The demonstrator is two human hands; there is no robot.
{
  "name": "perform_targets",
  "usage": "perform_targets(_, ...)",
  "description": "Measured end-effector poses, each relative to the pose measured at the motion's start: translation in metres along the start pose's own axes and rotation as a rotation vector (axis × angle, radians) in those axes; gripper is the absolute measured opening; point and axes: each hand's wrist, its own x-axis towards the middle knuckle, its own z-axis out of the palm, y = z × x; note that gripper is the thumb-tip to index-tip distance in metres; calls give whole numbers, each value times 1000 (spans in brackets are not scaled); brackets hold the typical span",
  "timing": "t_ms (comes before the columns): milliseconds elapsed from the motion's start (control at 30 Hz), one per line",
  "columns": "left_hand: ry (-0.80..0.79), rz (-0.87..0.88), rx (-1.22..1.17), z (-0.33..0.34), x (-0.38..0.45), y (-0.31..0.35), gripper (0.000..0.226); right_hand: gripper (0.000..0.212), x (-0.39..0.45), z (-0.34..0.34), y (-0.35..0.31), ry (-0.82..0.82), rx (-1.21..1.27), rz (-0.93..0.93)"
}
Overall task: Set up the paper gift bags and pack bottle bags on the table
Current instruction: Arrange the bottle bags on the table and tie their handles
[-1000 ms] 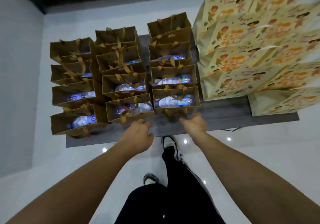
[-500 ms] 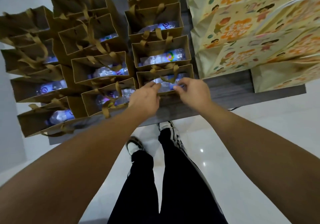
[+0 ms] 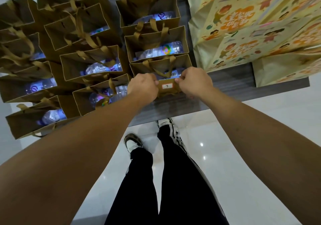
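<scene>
Both hands work at the near edge of the dark grey wood-grain table. The left hand and the right hand each pinch the near top rim of one brown kraft paper gift bag, with fingers curled over the rim at either side of a small white label marked with a single character. This bag stands at the near end of the right-hand column of brown bags, close to the table's near edge. Its brown ribbon handles droop into the opening, and a clear plastic water bottle with a barcode lies inside, partly hidden by the hands.

More brown kraft bags of the same type stand upright in columns across the left and middle of the table, touching one another. Most of them show a clear bottle lying inside; the bags at the far edge are cropped and their contents cannot be told.

Pale yellow printed paper bags with orange cartoon figures occupy the right side of the table, packed against each other and standing just beside the right-hand brown column.

Below the near edge, black striped trousers and two trainers stand on a glossy white floor
</scene>
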Motion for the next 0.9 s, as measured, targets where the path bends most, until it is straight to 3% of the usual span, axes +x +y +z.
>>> perform_targets(300, -121, 12, -41, -1, -16, -4, 22, 36, -23, 10, 5, -77, 156, 37)
perform_targets(500, -40, -46, -65, -18, -32, -5, 26, 39, -37, 4, -5, -32, 144, 26)
perform_targets(667, -12, -49, -111, -33, -54, -18, 26, 28, -53, -1, -26, -98, 136, -68)
perform_targets(900, 79, -73, -154, -53, -98, -58, 25, 37, -73, 6, -69, -172, 104, -172)
